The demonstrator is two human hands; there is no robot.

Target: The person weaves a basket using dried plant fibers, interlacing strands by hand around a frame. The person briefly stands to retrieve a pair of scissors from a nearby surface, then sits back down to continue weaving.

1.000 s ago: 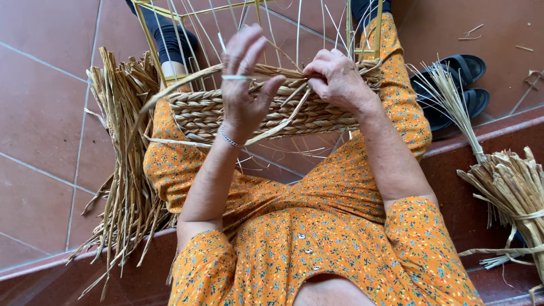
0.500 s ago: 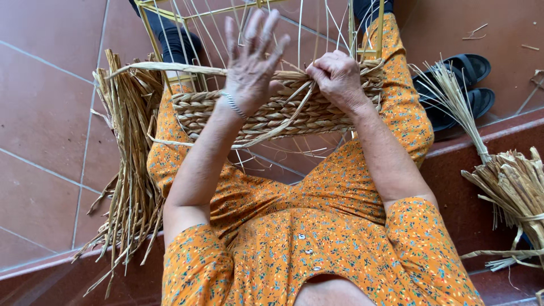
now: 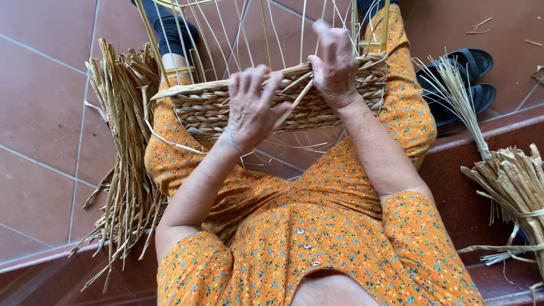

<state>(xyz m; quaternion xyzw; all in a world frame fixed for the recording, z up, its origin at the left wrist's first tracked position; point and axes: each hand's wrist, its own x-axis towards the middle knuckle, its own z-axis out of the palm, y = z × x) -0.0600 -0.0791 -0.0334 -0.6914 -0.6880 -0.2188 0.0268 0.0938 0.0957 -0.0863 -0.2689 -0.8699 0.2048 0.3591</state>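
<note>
- My left hand (image 3: 249, 107) hovers with fingers spread, pinching nothing, over the woven band of pale dried-rush basket (image 3: 204, 107) on my lap; its rows run left to right.
- My right hand (image 3: 335, 65) presses curled fingers onto the band's upper edge, nearer the thin yellow wire uprights (image 3: 266, 34).
- A loose flat rush strand (image 3: 300, 96) slants between my hands.
- A bundle of dried rushes (image 3: 122, 153) lies at my left, black sandals (image 3: 473, 79) at my right.

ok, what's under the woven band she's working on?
Under the woven band: loose thin strands hanging down, the orange floral dress over her lap, a patch of red floor tile. The left hand and right hand cover parts of the band, hiding what's beneath them.
</note>
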